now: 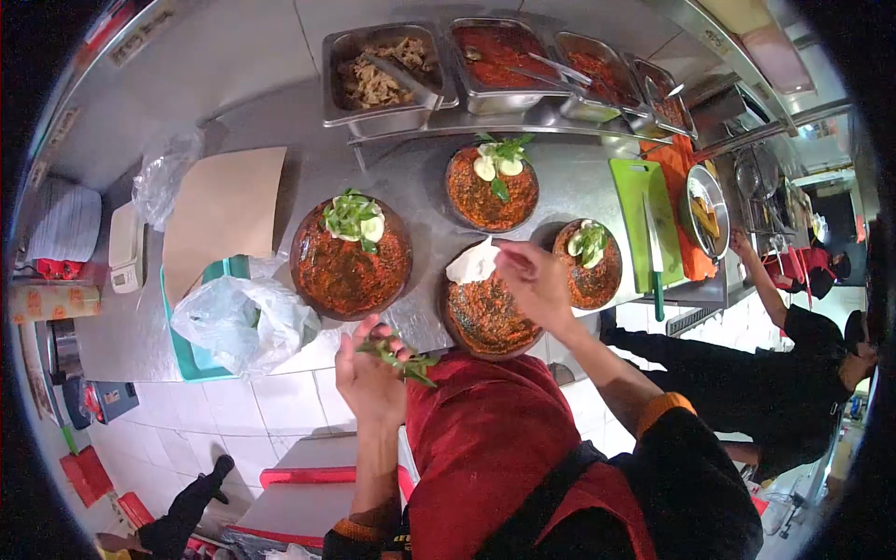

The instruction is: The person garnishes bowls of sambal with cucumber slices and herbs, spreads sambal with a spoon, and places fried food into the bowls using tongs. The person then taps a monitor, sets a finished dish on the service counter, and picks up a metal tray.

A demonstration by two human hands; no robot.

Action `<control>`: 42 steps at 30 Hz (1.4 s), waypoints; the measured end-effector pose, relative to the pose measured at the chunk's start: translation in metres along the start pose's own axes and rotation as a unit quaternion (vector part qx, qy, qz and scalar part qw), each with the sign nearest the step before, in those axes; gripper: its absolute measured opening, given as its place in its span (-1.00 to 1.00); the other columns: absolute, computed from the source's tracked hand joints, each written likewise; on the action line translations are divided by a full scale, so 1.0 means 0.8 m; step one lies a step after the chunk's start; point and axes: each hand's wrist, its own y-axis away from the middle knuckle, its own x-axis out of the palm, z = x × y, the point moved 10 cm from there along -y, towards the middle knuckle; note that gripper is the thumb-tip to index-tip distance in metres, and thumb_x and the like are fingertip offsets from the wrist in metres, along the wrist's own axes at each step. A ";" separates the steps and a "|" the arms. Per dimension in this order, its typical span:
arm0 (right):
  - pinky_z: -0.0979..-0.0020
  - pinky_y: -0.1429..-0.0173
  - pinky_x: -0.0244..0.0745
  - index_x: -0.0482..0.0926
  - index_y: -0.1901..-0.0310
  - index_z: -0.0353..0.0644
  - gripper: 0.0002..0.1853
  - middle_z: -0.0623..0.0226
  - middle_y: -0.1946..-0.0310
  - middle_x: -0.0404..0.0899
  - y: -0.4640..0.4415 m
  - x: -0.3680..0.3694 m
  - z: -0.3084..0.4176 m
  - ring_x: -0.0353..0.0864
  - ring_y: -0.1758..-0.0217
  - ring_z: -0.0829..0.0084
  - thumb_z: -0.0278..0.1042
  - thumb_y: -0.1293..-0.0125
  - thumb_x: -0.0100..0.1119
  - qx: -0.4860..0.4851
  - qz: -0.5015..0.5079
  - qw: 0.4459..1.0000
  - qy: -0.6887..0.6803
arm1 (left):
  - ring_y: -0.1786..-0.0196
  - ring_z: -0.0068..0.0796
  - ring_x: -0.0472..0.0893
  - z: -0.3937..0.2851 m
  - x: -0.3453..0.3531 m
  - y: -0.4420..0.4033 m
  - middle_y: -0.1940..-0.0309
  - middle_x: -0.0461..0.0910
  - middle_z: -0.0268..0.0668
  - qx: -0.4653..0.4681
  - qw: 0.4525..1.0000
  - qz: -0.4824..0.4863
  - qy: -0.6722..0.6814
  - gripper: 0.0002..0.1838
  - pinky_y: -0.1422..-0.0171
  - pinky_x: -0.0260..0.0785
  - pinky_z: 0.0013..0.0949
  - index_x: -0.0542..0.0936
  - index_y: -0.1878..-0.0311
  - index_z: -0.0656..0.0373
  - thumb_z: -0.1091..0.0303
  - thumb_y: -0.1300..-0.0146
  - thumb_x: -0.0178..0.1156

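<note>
My left hand point(373, 373) is closed around some green leafy sprigs point(401, 359) at the counter's front edge. Over the front round dish point(485, 317) of red chili sauce, my right hand point(537, 285) has its fingers curled together. A bright white piece point(473, 262), too overexposed to name, lies on that dish's rim beside the fingertips. Whether they grip anything is hidden. Around it stand a left dish point(345, 280), a back dish point(490, 201) and a right dish point(588, 280), each of red sauce topped with pale slices and green leaves.
Steel pans of shredded food point(387, 75) and red sauce point(499, 61) line the raised shelf. A knife point(652, 229) lies on a green cutting board point(635, 187). A plastic bag point(238, 317) sits over a teal tray point(173, 327). Co-worker point(747, 373) stands at the right by a metal bowl point(707, 210).
</note>
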 end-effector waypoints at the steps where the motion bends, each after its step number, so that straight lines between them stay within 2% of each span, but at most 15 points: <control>1: 0.51 0.15 0.57 0.56 0.10 -0.42 -0.73 0.19 0.36 0.68 0.005 -0.003 0.009 0.68 0.26 0.53 -0.39 -0.27 0.25 0.002 0.006 1.000 -0.018 | 0.16 -0.38 0.43 0.009 0.003 -0.006 0.17 0.48 -0.31 -0.015 0.996 0.086 0.035 -0.42 0.04 0.27 -0.33 0.47 -0.07 0.20 -0.16 -0.37 -0.15; 2: 0.51 0.15 0.57 0.56 0.10 -0.42 -0.73 0.19 0.36 0.68 0.017 0.001 0.022 0.68 0.26 0.53 -0.39 -0.27 0.25 0.003 0.010 1.000 -0.021 | 0.16 -0.38 0.43 0.019 0.000 -0.013 0.17 0.48 -0.31 -0.012 0.996 0.082 0.035 -0.42 0.04 0.27 -0.33 0.47 -0.07 0.20 -0.16 -0.37 -0.15; 4: 0.51 0.12 0.56 0.55 0.03 -0.38 -0.72 0.23 0.30 0.67 0.058 0.048 0.008 0.67 0.21 0.54 -0.41 -0.29 0.22 0.201 0.139 0.936 -0.254 | -0.10 -0.26 0.43 0.050 0.056 -0.019 -0.02 0.49 -0.23 -0.035 0.969 0.218 0.109 -0.31 -0.16 0.27 -0.29 0.44 -0.12 0.22 -0.28 -0.36 -0.20; 6: 0.50 0.08 0.56 0.53 -0.02 -0.35 -0.67 0.25 0.18 0.65 0.071 0.056 0.020 0.66 0.14 0.54 -0.42 -0.25 0.27 0.138 0.184 0.960 -0.160 | -0.19 -0.24 0.39 0.071 0.080 -0.020 -0.11 0.44 -0.20 -0.058 0.971 0.212 0.097 -0.25 -0.26 0.21 -0.26 0.41 -0.16 0.23 -0.33 -0.34 -0.23; 8: 0.48 0.06 0.57 0.52 -0.03 -0.32 -0.63 0.22 0.13 0.62 0.062 0.040 0.050 0.66 0.12 0.50 -0.45 -0.20 0.32 0.038 0.103 0.980 -0.168 | -0.29 -0.22 0.34 0.084 0.103 -0.023 -0.19 0.40 -0.17 -0.085 0.969 0.216 0.085 -0.18 -0.37 0.15 -0.24 0.38 -0.20 0.25 -0.39 -0.31 -0.25; 9: 0.46 0.05 0.58 0.52 -0.02 -0.32 -0.60 0.17 0.13 0.60 0.058 0.026 0.071 0.67 0.13 0.42 -0.49 -0.13 0.36 -0.078 0.061 0.995 -0.005 | -0.31 -0.24 0.31 0.088 0.111 -0.021 -0.20 0.38 -0.16 -0.089 0.969 0.219 0.073 -0.17 -0.40 0.10 -0.22 0.35 -0.22 0.25 -0.40 -0.31 -0.26; 17: 0.44 0.17 0.57 0.58 0.11 -0.33 -0.68 0.21 0.38 0.66 0.025 0.000 0.035 0.67 0.27 0.46 -0.48 -0.09 0.38 -0.036 0.012 0.997 -0.066 | -0.38 -0.37 0.20 0.121 0.146 -0.029 -0.30 0.27 -0.23 -0.091 0.955 0.281 -0.038 -0.14 -0.50 -0.12 -0.28 0.23 -0.35 0.22 -0.40 -0.34 -0.37; 22: 0.49 0.17 0.53 0.58 0.16 -0.35 -0.74 0.26 0.39 0.65 -0.018 0.005 0.000 0.58 0.32 0.59 -0.54 -0.09 0.33 -0.014 0.088 0.992 -0.088 | -0.32 -0.38 0.28 0.116 0.133 -0.054 -0.26 0.33 -0.16 -0.042 0.958 0.239 -0.152 -0.29 -0.39 0.08 -0.27 0.28 -0.32 0.27 -0.20 -0.46 -0.35; 24: 0.54 0.19 0.50 0.57 0.13 -0.34 -0.75 0.39 0.41 0.61 -0.029 0.020 -0.016 0.54 0.31 0.64 -0.53 -0.14 0.32 -0.034 0.166 0.985 -0.005 | -0.17 -0.35 0.44 0.087 0.105 -0.075 -0.11 0.47 -0.09 0.133 0.820 0.172 -0.529 -0.44 -0.27 0.22 -0.25 0.42 -0.20 0.30 -0.02 -0.49 -0.21; 25: 0.53 0.17 0.51 0.57 0.14 -0.34 -0.75 0.37 0.41 0.60 -0.035 0.023 -0.023 0.54 0.31 0.63 -0.51 -0.13 0.33 -0.017 0.184 0.983 -0.017 | 0.06 -0.30 0.54 0.061 0.108 -0.069 0.10 0.56 -0.09 0.248 0.814 0.131 -0.509 -0.63 -0.12 0.32 -0.25 0.51 -0.10 0.28 0.20 -0.43 -0.02; 29: 0.52 0.15 0.51 0.58 0.13 -0.32 -0.74 0.34 0.41 0.62 -0.052 0.031 -0.027 0.57 0.28 0.61 -0.48 -0.14 0.35 -0.019 0.245 0.969 0.023 | 0.22 -0.29 0.55 0.058 0.111 -0.074 0.16 0.57 -0.13 0.298 0.729 0.166 -0.593 -0.68 0.03 0.38 -0.22 0.52 -0.08 0.22 0.30 -0.32 0.13; 31: 0.45 0.13 0.52 0.62 0.18 -0.30 -0.76 0.27 0.36 0.67 -0.056 0.040 -0.026 0.63 0.28 0.54 -0.41 -0.12 0.35 -0.039 0.269 0.960 0.072 | 0.19 -0.38 0.59 0.062 0.140 -0.061 0.11 0.61 -0.14 0.371 0.613 0.202 -0.668 -0.64 0.09 0.41 -0.35 0.54 -0.08 0.22 0.40 -0.20 0.25; 35: 0.45 0.11 0.52 0.60 0.13 -0.30 -0.71 0.27 0.34 0.67 -0.058 0.048 -0.022 0.63 0.25 0.52 -0.41 -0.10 0.37 -0.045 0.319 0.946 0.033 | 0.38 -0.36 0.57 0.069 0.159 -0.082 0.25 0.60 -0.15 0.362 0.623 0.249 -0.647 -0.73 0.25 0.41 -0.32 0.59 0.03 0.22 0.37 -0.21 0.23; 37: 0.47 0.09 0.53 0.55 0.04 -0.29 -0.63 0.32 0.30 0.64 -0.057 0.046 -0.022 0.62 0.21 0.48 -0.41 -0.12 0.39 -0.006 0.327 0.940 -0.102 | 0.42 -0.46 0.56 0.079 0.143 -0.107 0.39 0.63 -0.23 0.242 0.701 0.231 -0.630 -0.78 0.26 0.39 -0.41 0.62 0.12 0.25 0.38 -0.20 0.26; 42: 0.46 0.11 0.53 0.53 0.07 -0.32 -0.65 0.25 0.31 0.64 -0.027 0.015 0.000 0.62 0.23 0.51 -0.45 -0.10 0.37 -0.073 0.173 0.982 -0.002 | 0.45 -0.65 0.52 0.086 0.113 -0.136 0.47 0.63 -0.34 0.149 0.844 0.146 -0.493 -0.83 0.32 0.35 -0.52 0.63 0.21 0.31 0.40 -0.22 0.25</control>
